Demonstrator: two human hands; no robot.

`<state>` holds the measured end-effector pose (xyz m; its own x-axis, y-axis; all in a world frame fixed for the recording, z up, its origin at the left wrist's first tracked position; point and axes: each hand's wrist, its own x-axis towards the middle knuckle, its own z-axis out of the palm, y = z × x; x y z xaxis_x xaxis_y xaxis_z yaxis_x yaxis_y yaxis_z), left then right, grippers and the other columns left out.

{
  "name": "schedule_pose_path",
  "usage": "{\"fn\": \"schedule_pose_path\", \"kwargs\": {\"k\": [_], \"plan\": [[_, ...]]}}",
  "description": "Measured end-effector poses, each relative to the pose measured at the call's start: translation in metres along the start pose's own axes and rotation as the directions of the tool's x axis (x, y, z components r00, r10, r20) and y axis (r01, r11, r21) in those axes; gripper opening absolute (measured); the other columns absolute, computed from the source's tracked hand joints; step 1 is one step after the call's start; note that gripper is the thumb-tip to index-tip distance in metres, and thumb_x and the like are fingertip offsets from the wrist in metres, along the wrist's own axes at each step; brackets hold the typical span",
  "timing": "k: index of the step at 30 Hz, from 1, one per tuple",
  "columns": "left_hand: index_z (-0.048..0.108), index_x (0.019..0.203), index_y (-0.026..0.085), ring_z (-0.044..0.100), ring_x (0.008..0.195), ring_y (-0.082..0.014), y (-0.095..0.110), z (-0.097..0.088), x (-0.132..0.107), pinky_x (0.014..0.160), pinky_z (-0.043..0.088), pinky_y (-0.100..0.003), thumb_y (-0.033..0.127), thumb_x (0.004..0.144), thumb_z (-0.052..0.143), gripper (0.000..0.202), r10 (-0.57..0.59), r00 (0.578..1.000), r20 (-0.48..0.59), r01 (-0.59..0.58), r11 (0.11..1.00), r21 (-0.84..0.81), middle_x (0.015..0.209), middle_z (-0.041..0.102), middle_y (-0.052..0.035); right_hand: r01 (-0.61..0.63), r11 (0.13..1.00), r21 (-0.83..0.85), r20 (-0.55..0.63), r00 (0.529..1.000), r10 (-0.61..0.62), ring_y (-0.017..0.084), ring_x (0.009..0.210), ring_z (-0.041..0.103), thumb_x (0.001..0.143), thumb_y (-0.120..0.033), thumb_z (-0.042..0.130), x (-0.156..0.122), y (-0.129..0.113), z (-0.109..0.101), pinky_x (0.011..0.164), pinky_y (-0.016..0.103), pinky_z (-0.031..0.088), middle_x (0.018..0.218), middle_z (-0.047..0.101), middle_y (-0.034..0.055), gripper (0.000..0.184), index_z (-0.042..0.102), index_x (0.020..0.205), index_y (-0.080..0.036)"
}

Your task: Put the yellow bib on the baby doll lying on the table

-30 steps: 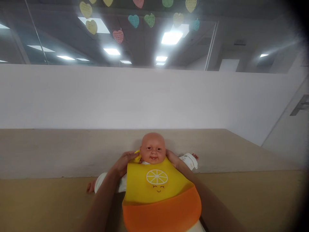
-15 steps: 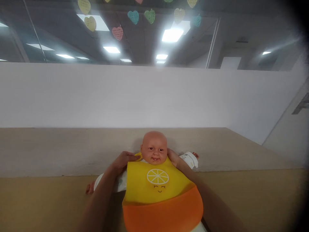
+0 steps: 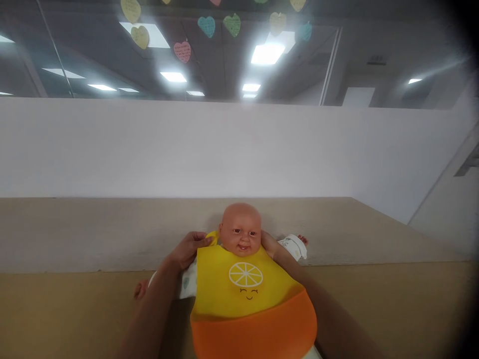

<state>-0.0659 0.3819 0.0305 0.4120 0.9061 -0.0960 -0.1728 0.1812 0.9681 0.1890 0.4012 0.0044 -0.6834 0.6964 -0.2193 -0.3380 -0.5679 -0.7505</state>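
A baby doll (image 3: 241, 219) in white printed clothes lies face up with its arms spread. Over its chest is a yellow bib (image 3: 215, 279) with a lemon-slice face and an orange pocket (image 3: 254, 326) along the bottom. At the left of the doll's neck, my left hand (image 3: 190, 249) is closed, thumb and fingers pinching the end of the bib's yellow neck strap (image 3: 212, 238). My right hand (image 3: 270, 244) reaches in at the other side of the neck, against the head. Its fingers are hidden behind the doll, so what they hold does not show.
The doll rests on a wooden surface (image 3: 93, 234) with a seam across it. Behind stands a white wall (image 3: 179, 149), topped by glass with several heart-shaped paper notes (image 3: 182, 51). A grey handle-like fitting (image 3: 467, 162) shows at the right edge.
My left hand has shifted slightly, raising the strap end a little beside the doll's head. The doll's head and the bib have moved slightly right. My right hand stays behind the neck.
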Motion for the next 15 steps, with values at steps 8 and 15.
{"fn": "schedule_pose_path", "kwargs": {"k": [8,15], "plan": [[0.073,0.074,0.01,0.063,0.054,-0.0123,-0.0022,0.0014,0.0001,0.053,0.049,-0.021,0.027,0.063,0.084,0.023,0.035,0.997,0.074,-0.03,0.998,-0.062,0.067,0.071,-0.005,0.008,1.0,0.013,-0.035,0.999,-0.008,0.025,0.098,0.065,0.085,-0.032,0.051,-0.0016,-0.0028,0.0023,0.094,0.039,0.048,0.101,0.07,0.0129,0.033,0.065,0.106,-0.01],[0.073,0.073,0.01,0.064,0.055,-0.0135,0.0011,0.0035,-0.0013,0.055,0.049,-0.022,0.023,0.061,0.084,0.02,0.009,0.997,0.071,-0.005,0.998,-0.065,0.067,0.072,-0.0053,-0.03,0.999,0.027,0.015,0.999,0.029,0.026,0.101,0.064,0.084,-0.036,0.05,0.0005,-0.0015,-0.0009,0.095,0.041,0.047,0.1,0.07,0.0121,0.036,0.063,0.108,-0.012]]}}
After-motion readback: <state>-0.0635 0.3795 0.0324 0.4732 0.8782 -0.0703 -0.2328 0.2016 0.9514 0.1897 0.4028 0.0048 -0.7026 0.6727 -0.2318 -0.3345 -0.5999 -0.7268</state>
